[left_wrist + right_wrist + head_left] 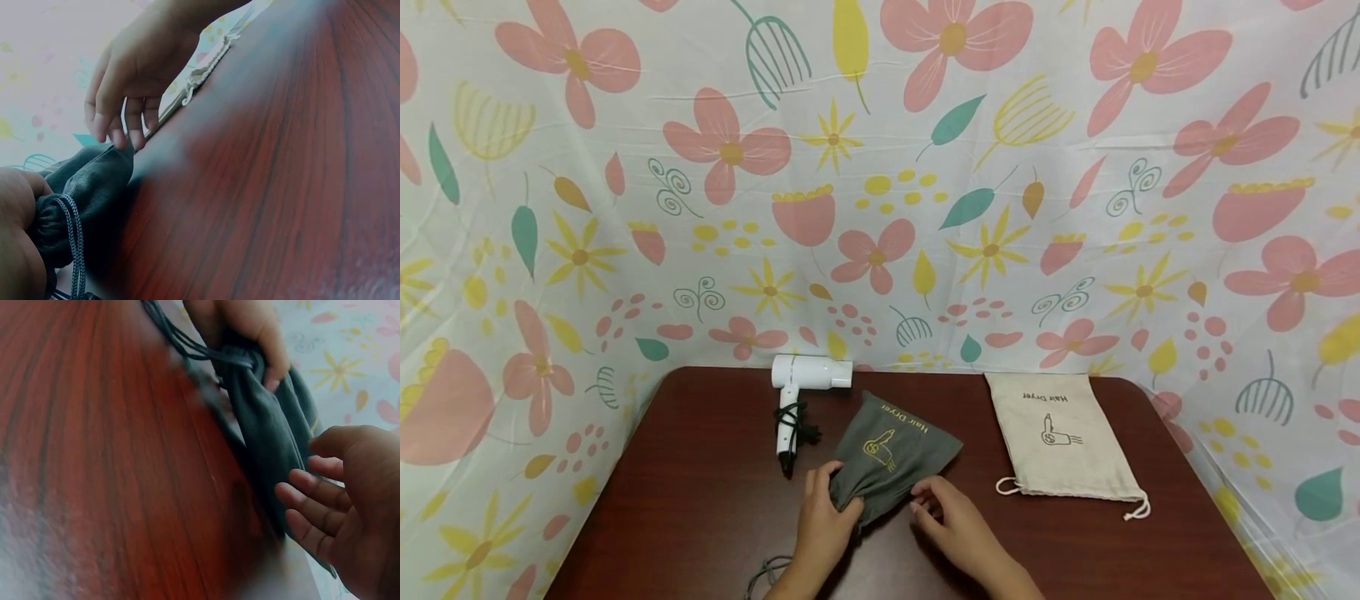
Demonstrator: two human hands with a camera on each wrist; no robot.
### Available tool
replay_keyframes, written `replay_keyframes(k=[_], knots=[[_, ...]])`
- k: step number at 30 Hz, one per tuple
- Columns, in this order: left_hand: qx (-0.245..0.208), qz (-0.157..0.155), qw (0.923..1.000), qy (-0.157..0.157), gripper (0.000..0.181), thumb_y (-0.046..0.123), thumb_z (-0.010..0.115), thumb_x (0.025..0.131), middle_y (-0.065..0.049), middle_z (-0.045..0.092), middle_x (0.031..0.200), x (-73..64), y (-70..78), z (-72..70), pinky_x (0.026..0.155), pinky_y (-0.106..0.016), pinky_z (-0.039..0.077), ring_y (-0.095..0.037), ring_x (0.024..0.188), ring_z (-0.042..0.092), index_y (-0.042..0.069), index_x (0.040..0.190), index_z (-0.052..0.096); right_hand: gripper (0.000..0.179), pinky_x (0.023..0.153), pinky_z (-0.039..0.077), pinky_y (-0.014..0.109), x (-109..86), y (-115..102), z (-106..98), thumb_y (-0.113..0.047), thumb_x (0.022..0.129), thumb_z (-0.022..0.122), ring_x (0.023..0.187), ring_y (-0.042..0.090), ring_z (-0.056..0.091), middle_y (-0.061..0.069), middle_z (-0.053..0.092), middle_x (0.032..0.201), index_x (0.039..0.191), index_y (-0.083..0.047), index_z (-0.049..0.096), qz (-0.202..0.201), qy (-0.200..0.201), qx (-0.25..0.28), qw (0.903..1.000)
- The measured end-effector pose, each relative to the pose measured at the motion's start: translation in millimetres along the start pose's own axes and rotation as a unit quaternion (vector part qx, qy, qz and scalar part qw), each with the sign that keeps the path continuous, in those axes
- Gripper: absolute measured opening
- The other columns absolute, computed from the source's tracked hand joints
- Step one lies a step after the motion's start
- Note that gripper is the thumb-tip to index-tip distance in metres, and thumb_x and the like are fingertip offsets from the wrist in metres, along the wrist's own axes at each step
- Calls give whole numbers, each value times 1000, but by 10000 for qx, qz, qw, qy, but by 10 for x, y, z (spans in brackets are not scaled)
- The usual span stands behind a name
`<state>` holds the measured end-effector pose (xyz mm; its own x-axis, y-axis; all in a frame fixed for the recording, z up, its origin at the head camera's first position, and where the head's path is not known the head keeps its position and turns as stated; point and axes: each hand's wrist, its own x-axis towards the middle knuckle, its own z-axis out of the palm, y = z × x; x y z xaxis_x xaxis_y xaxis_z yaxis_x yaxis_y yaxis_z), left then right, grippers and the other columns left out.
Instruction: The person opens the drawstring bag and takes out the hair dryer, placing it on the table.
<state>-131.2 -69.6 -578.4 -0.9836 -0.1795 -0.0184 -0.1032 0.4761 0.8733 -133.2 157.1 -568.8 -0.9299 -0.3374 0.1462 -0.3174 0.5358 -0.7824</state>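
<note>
A dark grey drawstring pouch (887, 450), printed "Hair Dryer" in yellow, lies at a slant on the table. My left hand (826, 508) grips its gathered neck; in the left wrist view the grey drawstring (76, 244) hangs from that bunched cloth. Beside the pouch's right edge is my right hand (953, 523), its fingers relaxed and loosely bent. In the right wrist view those fingers (319, 506) are at the cloth without closing round it; whether they touch it I cannot tell. A white hair dryer (811, 373) with its black cord (788, 417) wound on the handle lies left of the pouch.
A cream drawstring pouch (1060, 437), also printed "Hair Dryer", lies flat on the right of the dark red wooden table (685, 500). A floral curtain (880, 167) stands behind the table's back edge. Grey cord (767, 568) trails near my left wrist.
</note>
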Motion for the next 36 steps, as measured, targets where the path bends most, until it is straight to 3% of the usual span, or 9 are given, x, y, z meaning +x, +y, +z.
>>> replay_keyframes(k=[4,10,15,30,36], knots=[[-18,98,9999,53,55,19,78,80,-7,49,115,16,-9,44,80,-38,46,-20,93,53,17,130,55,20,83,56,28,-13,-10,42,-21,98,66,98,4,64,-6,64,110,117,-15,66,-269,-96,-212,9994],[-23,195,9998,87,56,25,81,81,-7,51,117,12,7,87,85,-41,47,-21,99,55,16,131,55,29,95,53,33,-18,-27,78,-25,98,67,113,6,62,-14,61,120,127,-23,65,-204,-109,-621,9978],[10,225,9997,55,59,32,82,82,-7,51,117,-2,26,98,87,-43,47,-21,102,55,16,132,55,35,97,53,36,-11,-32,95,-25,98,66,117,10,61,-12,61,126,133,-21,62,-193,-84,-672,9975],[-151,123,9988,-439,68,46,77,87,-10,50,132,-10,51,163,93,-52,49,-28,115,58,21,144,49,50,104,48,51,33,9,110,-25,98,67,133,26,55,3,55,142,144,-12,53,288,-71,-632,9976],[-369,351,9961,-727,69,44,73,91,-15,47,143,-1,47,174,100,-61,45,-37,129,52,20,149,45,59,110,44,51,67,37,122,-26,97,68,140,26,49,6,51,151,150,-10,48,415,64,-622,9972]])
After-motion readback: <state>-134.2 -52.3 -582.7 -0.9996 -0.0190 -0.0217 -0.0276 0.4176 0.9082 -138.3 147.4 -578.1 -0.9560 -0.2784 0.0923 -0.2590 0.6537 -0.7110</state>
